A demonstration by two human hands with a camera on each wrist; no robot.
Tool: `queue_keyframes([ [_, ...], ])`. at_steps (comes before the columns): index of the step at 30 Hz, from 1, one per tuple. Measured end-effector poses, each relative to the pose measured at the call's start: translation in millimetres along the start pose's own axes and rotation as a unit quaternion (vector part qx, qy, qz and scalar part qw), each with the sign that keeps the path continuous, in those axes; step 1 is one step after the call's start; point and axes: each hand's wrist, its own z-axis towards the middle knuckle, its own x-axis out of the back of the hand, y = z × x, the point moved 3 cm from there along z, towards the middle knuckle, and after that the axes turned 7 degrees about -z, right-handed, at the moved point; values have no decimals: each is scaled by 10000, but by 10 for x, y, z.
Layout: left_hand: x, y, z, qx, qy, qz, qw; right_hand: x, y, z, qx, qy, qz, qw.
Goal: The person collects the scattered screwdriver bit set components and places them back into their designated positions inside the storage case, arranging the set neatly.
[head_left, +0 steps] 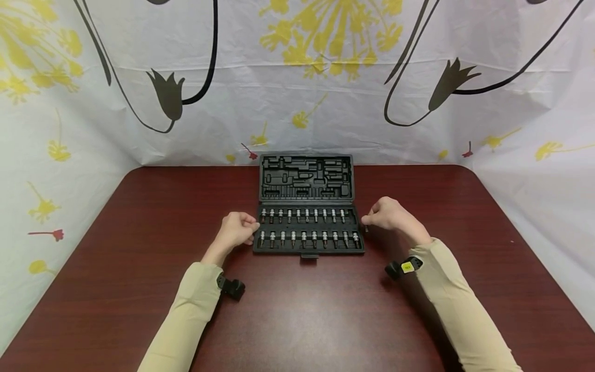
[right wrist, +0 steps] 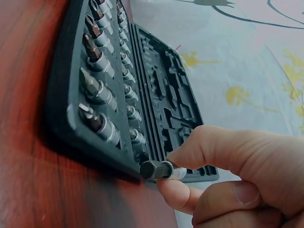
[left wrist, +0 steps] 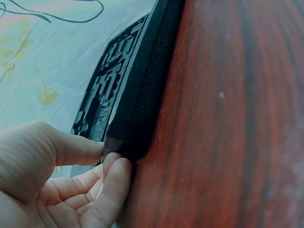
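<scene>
A black bit-socket case (head_left: 309, 227) lies unfolded on the table, its rows of silver bit sockets facing up. Its far half, the moulded lid (head_left: 307, 178), leans up at the back. At the case's left side, my left hand (head_left: 236, 228) pinches the edge near a corner between thumb and fingers. My right hand (head_left: 389, 214) is just off the case's right side. Between its thumb and forefinger it holds a hex bit socket (right wrist: 159, 170), the dark hexagonal end pointing away from the fingers. The upper row stops short of the case's right edge.
A dark reddish wooden table (head_left: 297, 320) carries the case near its back edge. Behind it hangs a white cloth (head_left: 297, 119) printed with yellow and grey flowers. Each wrist wears a small black camera, the left one (head_left: 234, 288) close above the tabletop.
</scene>
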Motion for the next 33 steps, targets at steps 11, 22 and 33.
queue_keyframes([
  [11,-11,-8,28,-16,-35,-55,10000,-12,-83,131,-237,-174,213,9993],
  [22,2,-10,7,-63,14,-26,10000,-71,-177,257,-234,-135,429,9987],
  [33,0,0,14,-27,1,-58,10000,-127,-178,355,-308,88,395,9987],
])
